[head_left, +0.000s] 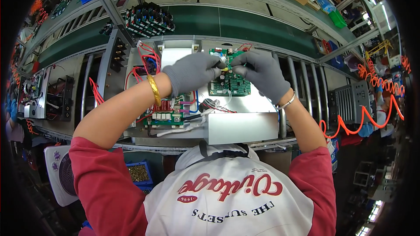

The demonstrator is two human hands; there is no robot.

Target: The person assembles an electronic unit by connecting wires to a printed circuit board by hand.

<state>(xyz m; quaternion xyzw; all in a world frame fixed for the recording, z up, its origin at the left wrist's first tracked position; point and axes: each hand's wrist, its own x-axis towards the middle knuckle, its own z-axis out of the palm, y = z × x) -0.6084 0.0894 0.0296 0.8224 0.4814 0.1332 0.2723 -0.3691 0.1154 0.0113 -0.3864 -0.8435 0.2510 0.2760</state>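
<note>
Both my hands wear grey gloves and meet over a green circuit board that lies on a bare metal chassis. My left hand reaches in from the left, its thumb and fingers closed together at the board's upper left part. My right hand is closed in a pinch at the board's upper right, fingertips close to the left ones. What sits between the fingertips is too small to make out. Thin white wires run from the board's lower edge. To the left, beneath my left forearm, a second green board carries red parts.
Red wires rise on the chassis's left side. Rollers of the conveyor flank the chassis. Stacked circuit boards stand on the green shelf behind. A coiled orange air hose hangs at the right. Near my left elbow is a white fan.
</note>
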